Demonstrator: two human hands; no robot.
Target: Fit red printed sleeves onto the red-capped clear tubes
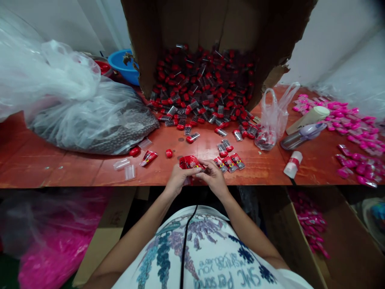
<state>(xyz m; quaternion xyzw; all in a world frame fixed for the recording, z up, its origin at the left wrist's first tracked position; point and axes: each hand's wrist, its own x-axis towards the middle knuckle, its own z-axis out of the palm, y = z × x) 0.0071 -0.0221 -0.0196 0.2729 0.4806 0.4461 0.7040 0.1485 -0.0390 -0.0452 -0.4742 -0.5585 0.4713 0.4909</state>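
Note:
My left hand (177, 178) and my right hand (214, 174) meet at the front edge of the red table (60, 164). Both are closed on a small bundle of red labelled packets (190, 162), pinched between the fingers. Three more red-capped packets (230, 162) lie just right of my right hand. A large pile of the same red-capped little tubes (204, 84) spills out of a torn cardboard box (168, 24) straight ahead.
A big clear plastic bag of dark pellets (90, 120) lies at left, a blue bowl (124, 66) behind it. A small clear bag (272, 120), a hand sealer (302, 134), a tape roll (292, 164) and pink packets (351, 120) are at right. Boxes stand below.

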